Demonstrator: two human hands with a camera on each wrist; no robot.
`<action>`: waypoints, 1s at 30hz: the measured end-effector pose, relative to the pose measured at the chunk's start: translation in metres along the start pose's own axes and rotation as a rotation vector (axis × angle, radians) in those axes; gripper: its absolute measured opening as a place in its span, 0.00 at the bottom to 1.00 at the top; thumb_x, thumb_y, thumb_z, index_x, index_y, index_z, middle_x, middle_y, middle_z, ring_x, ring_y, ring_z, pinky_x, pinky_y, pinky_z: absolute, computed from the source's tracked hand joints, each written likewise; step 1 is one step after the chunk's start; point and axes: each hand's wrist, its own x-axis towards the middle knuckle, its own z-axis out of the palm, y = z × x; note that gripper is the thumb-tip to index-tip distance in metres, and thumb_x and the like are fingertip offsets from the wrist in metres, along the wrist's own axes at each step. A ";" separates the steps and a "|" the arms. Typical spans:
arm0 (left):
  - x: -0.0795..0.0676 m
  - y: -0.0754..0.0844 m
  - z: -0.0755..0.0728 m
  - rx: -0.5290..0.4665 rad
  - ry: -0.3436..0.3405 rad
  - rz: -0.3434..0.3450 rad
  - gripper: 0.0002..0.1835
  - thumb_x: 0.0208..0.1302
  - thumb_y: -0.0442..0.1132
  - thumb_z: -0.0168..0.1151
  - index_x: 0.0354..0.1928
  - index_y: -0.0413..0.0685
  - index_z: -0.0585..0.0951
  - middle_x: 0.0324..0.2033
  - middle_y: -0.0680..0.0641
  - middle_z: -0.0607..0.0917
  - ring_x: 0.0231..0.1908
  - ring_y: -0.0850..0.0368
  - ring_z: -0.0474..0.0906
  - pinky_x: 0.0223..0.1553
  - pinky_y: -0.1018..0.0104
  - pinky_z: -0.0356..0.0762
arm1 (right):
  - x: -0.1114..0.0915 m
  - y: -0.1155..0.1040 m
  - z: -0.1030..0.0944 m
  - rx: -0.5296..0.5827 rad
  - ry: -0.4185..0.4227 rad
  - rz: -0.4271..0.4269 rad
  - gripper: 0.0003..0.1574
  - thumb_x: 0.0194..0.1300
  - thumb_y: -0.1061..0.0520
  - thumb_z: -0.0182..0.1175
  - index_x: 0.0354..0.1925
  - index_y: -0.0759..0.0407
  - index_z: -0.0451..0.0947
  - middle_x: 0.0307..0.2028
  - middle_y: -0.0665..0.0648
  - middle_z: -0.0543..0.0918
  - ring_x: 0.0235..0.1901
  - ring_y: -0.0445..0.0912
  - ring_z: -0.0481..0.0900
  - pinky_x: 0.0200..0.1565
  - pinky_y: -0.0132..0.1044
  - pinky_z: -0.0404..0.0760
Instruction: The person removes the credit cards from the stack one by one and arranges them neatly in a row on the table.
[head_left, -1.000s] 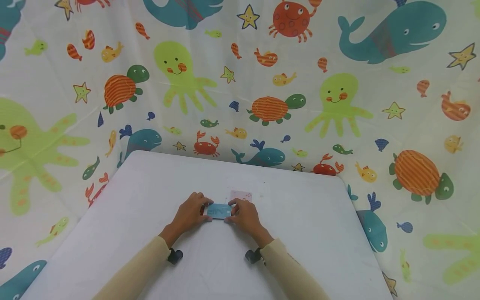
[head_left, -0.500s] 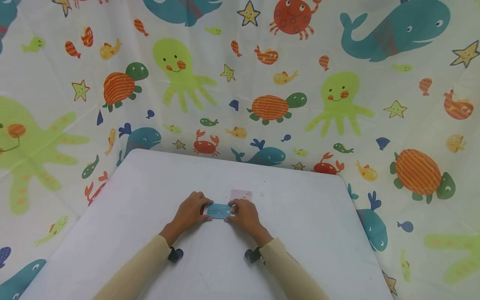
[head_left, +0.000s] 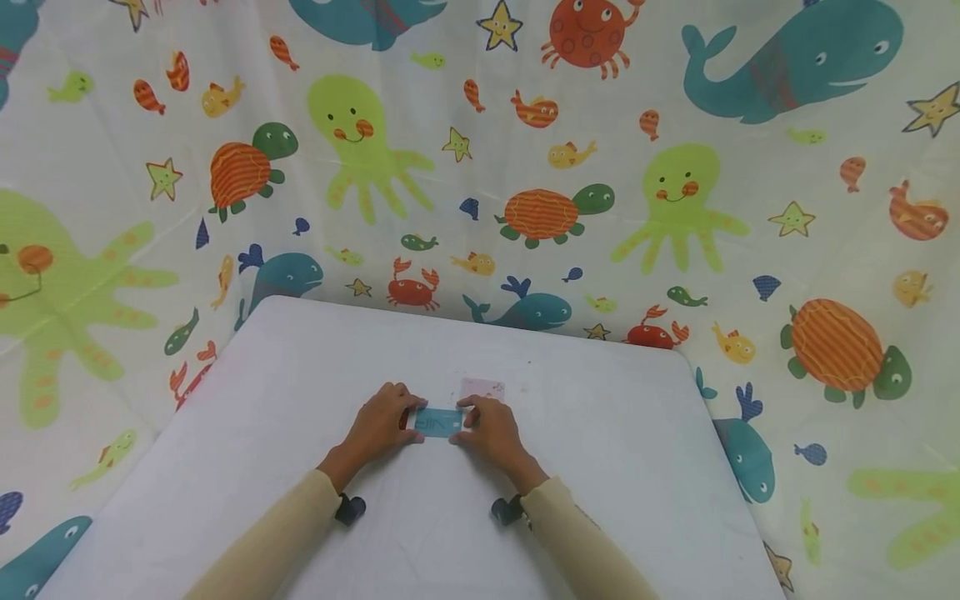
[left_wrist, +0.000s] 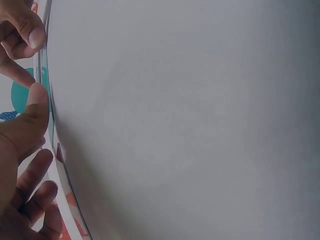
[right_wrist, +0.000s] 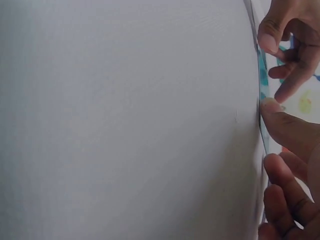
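Observation:
A small light-blue card (head_left: pixel 438 422) with pale lettering is held level between both hands near the middle of the white table. My left hand (head_left: pixel 381 425) pinches its left end between thumb and fingers. From the other side, my right hand (head_left: pixel 492 429) pinches the right end the same way. Just behind the right hand lies a pale pink card (head_left: pixel 482 388), its near part hidden by that hand. In the left wrist view, the left hand (left_wrist: pixel 22 150) shows at the left edge. The right wrist view has the right hand (right_wrist: pixel 295 155) at its right edge.
The white table (head_left: pixel 622 467) spreads out around both hands. At its back edge hangs a curtain (head_left: pixel 450 192) printed with sea animals. Dark wrist cameras sit under both sleeves. A few small specks lie on the tabletop near the pink card.
Both hands keep their grip and place. The blue card's face looks slightly differently angled, with its lettering clearer now. The head view has shifted a little.

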 end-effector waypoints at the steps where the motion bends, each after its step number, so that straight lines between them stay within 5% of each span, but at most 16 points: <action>1: 0.001 0.001 -0.001 0.000 0.003 0.002 0.33 0.50 0.50 0.87 0.60 0.51 0.88 0.40 0.48 0.84 0.39 0.57 0.70 0.44 0.63 0.84 | 0.000 0.001 -0.001 0.003 0.005 -0.002 0.32 0.56 0.51 0.83 0.58 0.51 0.85 0.31 0.46 0.82 0.37 0.42 0.76 0.48 0.38 0.77; 8: 0.010 0.008 -0.003 -0.029 0.028 0.022 0.32 0.51 0.48 0.87 0.59 0.51 0.88 0.39 0.48 0.84 0.39 0.56 0.71 0.39 0.64 0.79 | 0.003 0.006 -0.010 0.024 0.036 0.019 0.32 0.57 0.52 0.82 0.59 0.49 0.85 0.30 0.46 0.83 0.36 0.42 0.77 0.49 0.39 0.78; 30: 0.041 0.023 -0.004 -0.105 -0.008 0.016 0.30 0.58 0.46 0.83 0.63 0.52 0.86 0.45 0.49 0.87 0.48 0.52 0.79 0.59 0.52 0.86 | 0.013 0.030 -0.028 0.031 0.097 0.062 0.30 0.61 0.52 0.80 0.60 0.48 0.83 0.32 0.47 0.84 0.36 0.45 0.78 0.53 0.45 0.83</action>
